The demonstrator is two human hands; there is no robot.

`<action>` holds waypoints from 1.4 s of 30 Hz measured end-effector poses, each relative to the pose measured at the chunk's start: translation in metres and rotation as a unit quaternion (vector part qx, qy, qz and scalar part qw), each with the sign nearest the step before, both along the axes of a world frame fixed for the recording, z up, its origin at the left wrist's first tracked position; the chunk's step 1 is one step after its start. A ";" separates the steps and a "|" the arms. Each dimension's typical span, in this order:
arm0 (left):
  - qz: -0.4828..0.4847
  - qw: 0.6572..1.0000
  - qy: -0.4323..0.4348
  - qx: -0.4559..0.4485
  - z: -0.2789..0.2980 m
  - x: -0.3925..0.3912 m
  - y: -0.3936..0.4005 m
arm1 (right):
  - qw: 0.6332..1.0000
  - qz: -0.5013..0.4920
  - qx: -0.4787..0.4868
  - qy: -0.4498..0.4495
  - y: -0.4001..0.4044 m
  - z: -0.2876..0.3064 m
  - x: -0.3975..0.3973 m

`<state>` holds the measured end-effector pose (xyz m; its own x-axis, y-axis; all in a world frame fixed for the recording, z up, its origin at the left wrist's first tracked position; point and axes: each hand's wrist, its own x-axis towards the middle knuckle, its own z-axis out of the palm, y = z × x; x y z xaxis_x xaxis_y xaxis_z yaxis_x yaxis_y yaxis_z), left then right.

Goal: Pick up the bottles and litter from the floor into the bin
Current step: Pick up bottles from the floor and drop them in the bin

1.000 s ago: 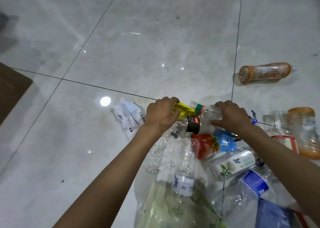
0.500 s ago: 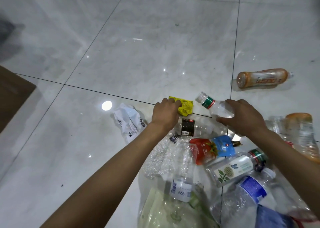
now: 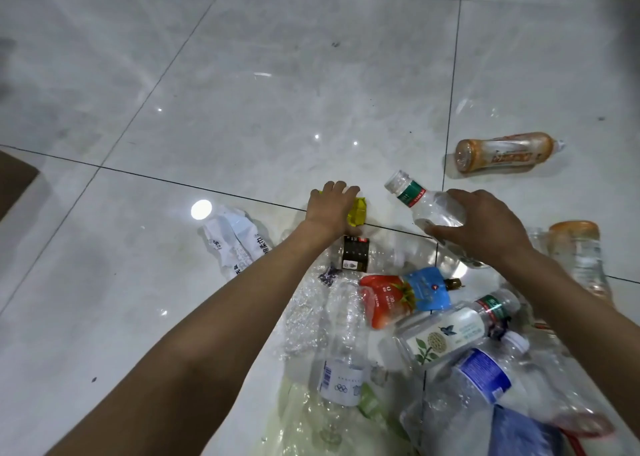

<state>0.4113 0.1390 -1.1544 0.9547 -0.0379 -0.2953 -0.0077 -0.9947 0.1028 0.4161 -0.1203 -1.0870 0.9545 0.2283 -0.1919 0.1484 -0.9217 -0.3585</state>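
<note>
Since half a second ago, both hands have reached farther out over the floor [image 3: 242, 74], and the clear bottle [image 3: 427, 204] has tipped up. Left hand [image 3: 330, 209] lies on the yellow wrapper [image 3: 358, 210]; its grip is curled over the wrapper, though a firm pinch cannot be told. Right hand [image 3: 481, 228] has its grip clamped round the clear bottle's body, neck pointing up and away. Other litter lies on the floor: a crumpled white packet [image 3: 235, 241] beside the left forearm, an orange bottle [image 3: 502, 156] well apart beyond the right hand, and a heap of bottles [image 3: 446, 331] near the person (no bin can be identified in view). To do this step well, the left fingers should probably gather the whole wrapper before lifting, while the right keeps its hold on the slippery bottle.
</note>
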 end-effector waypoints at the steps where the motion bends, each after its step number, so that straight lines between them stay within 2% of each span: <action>1: 0.006 1.000 0.009 -0.003 -0.003 0.001 0.001 | 1.000 0.002 -0.001 -0.001 -0.001 -0.001 0.001; 4: 0.028 0.999 0.026 -0.013 -0.012 0.001 0.003 | 1.000 0.014 0.011 -0.002 -0.002 -0.008 0.003; 7: 0.054 0.998 0.000 -0.036 -0.016 0.000 0.005 | 0.999 0.013 0.036 0.009 -0.004 -0.012 0.006; 10: 0.073 0.995 -0.033 -0.057 -0.016 -0.005 0.005 | 0.999 0.010 0.025 0.021 -0.005 -0.018 0.004; 12: 0.102 0.992 -0.017 -0.066 -0.025 -0.002 0.008 | 0.999 0.012 0.019 0.042 0.002 -0.033 0.011; 16: 0.112 0.990 -0.026 -0.078 -0.015 0.001 0.003 | 0.999 0.014 0.023 0.040 0.007 -0.034 0.012; 23: 0.174 0.972 -0.049 -0.151 0.005 0.002 0.010 | 0.998 0.014 0.045 0.037 0.029 -0.034 0.021; 28: 0.185 0.961 -0.097 -0.184 0.016 0.000 0.023 | 0.998 0.014 0.058 0.019 0.048 -0.031 0.022; 34: 0.180 0.930 -0.170 -0.272 0.042 -0.011 0.034 | 0.994 -0.010 0.108 0.025 0.076 -0.007 0.016; 42: 0.223 0.912 -0.157 -0.307 0.099 -0.030 0.045 | 0.987 -0.037 0.149 0.038 0.113 0.047 -0.003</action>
<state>0.3816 0.1843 -1.0551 0.9494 0.3085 -0.0586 0.2584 -0.6616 0.7040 0.4130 -0.0069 -1.0403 0.9563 0.2149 -0.1982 0.0461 -0.7803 -0.6236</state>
